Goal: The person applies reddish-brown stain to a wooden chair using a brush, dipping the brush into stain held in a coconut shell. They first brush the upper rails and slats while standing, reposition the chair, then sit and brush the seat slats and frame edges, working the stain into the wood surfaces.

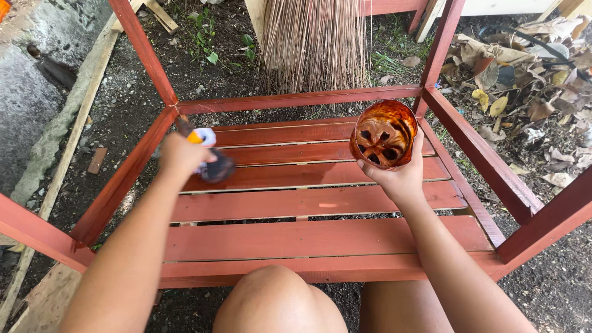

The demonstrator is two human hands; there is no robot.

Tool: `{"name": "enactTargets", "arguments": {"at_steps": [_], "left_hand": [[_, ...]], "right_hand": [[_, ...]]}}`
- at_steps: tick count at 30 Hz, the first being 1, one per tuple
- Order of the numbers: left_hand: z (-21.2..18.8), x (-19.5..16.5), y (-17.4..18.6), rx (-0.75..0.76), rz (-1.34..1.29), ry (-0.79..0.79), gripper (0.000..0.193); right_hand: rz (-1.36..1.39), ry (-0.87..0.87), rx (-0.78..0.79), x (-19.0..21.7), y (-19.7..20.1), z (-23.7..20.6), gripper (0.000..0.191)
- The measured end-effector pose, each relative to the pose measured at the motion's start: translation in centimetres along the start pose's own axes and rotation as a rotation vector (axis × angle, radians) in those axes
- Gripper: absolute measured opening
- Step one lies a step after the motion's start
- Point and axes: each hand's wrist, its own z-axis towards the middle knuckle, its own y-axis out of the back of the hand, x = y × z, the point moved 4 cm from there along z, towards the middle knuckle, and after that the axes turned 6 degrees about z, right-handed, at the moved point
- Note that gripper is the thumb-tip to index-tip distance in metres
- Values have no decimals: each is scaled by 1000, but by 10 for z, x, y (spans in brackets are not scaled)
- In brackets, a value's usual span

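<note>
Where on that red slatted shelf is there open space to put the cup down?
The near slats, between the knees and the two hands, lie bare. So does the middle stretch between the left hand with its paintbrush and the right hand holding the stained plastic cup. The far edge is crowded by the broom bristles.

- Container (383, 135): a cut-down plastic bottle bottom serves as an open cup. It is round, translucent, and stained orange-brown inside and out. The moulded petal-shaped base shows through the opening. It is held in the right hand (401, 179), above the rear slats at the right side of the red wooden frame (296, 98).
- Label (205, 137): a small white band with an orange patch on the brush (206, 154) gripped in the left hand (182, 154). Its markings are too blurred to make out.
- Signs and screens: none visible.
</note>
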Motion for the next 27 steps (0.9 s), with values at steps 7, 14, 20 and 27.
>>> {"name": "enactTargets", "arguments": {"at_steps": [7, 14, 20, 27], "left_hand": [[12, 52, 38, -219, 401, -33, 33], [29, 48, 61, -175, 405, 13, 39], [15, 53, 38, -221, 383, -44, 44], [32, 37, 54, -286, 324, -153, 30]], "right_hand": [[-30, 31, -10, 3, 0, -2, 93], [-23, 16, 23, 3, -3, 1, 92], [-12, 18, 19, 3, -3, 0, 93], [-50, 18, 21, 3, -4, 1, 93]]}}
